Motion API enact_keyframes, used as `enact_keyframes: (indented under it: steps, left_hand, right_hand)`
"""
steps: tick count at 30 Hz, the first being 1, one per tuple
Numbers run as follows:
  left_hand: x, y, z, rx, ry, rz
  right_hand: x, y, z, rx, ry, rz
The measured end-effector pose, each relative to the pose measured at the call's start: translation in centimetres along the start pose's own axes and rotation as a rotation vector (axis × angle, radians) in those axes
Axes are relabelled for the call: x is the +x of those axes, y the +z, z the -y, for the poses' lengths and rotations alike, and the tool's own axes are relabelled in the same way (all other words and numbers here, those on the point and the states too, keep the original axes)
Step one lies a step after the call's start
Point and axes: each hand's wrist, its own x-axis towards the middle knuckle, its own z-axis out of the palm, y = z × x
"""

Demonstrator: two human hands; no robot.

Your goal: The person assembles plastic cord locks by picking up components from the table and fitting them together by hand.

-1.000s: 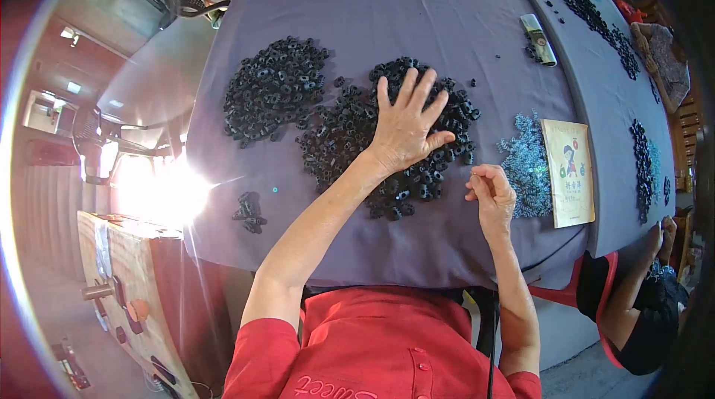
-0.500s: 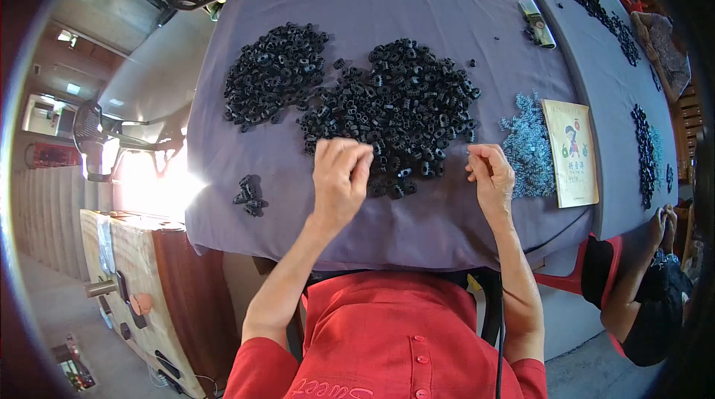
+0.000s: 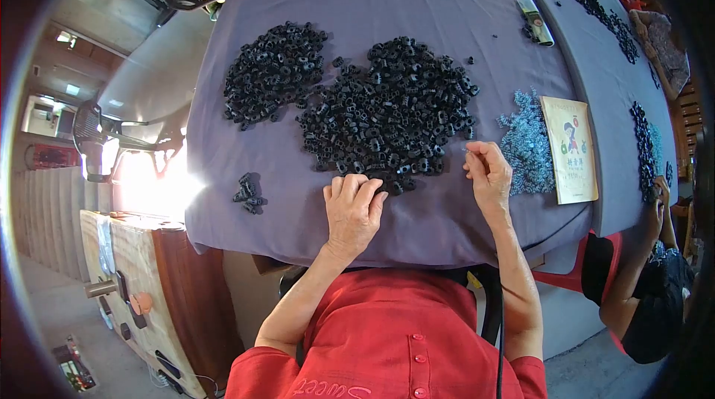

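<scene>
A large heap of small black plastic parts (image 3: 387, 112) lies in front of me on the purple cloth. My left hand (image 3: 352, 214) is at the near edge of this heap, its fingers curled together beside the closest parts. What its fingertips hold, if anything, is hidden. Just right of the heap, my right hand (image 3: 489, 179) is raised with thumb and fingers in a pinch. Whatever sits between them is too small to name. Beside that hand lies a pile of small light-blue translucent pieces (image 3: 527, 146).
A second black pile (image 3: 274, 71) lies at the left, with a small cluster (image 3: 248, 194) nearer me. A booklet (image 3: 572, 152) and a white-and-green packet (image 3: 535, 20) are at the right. Another person's hands (image 3: 660, 194) work beside more black parts at the far right.
My left hand has come down from over the heap toward me, to its near edge. My right hand has stayed almost still in its pinch. The other person's hands have moved up toward their parts.
</scene>
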Motion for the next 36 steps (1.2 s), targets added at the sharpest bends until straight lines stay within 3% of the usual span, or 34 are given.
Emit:
enact_keyframes:
  steps: [7,15,25,28,31,36]
  left_hand:
    - [1.6,0.2,-1.6,0.000,0.099,0.105]
    - [1.2,1.4,-0.8,0.030,0.229,0.034]
    - [1.2,1.4,-1.1,0.014,0.188,0.006]
    - [1.5,1.5,-0.9,-0.112,0.145,-0.088]
    - [1.4,1.5,-1.1,-0.470,-0.067,-0.135]
    - [1.2,0.6,-1.5,-0.965,-0.469,0.030]
  right_hand:
    - [-0.1,-0.1,0.2,-0.017,-0.014,0.013]
    - [-0.1,-0.1,0.4,-0.016,-0.037,0.013]
    - [-0.1,-0.2,0.3,-0.002,-0.037,0.026]
    - [-0.1,-0.2,0.4,-0.022,-0.057,0.027]
    - [0.0,-0.1,0.3,-0.024,-0.061,0.021]
    - [0.0,-0.3,0.5,-0.019,-0.039,0.032]
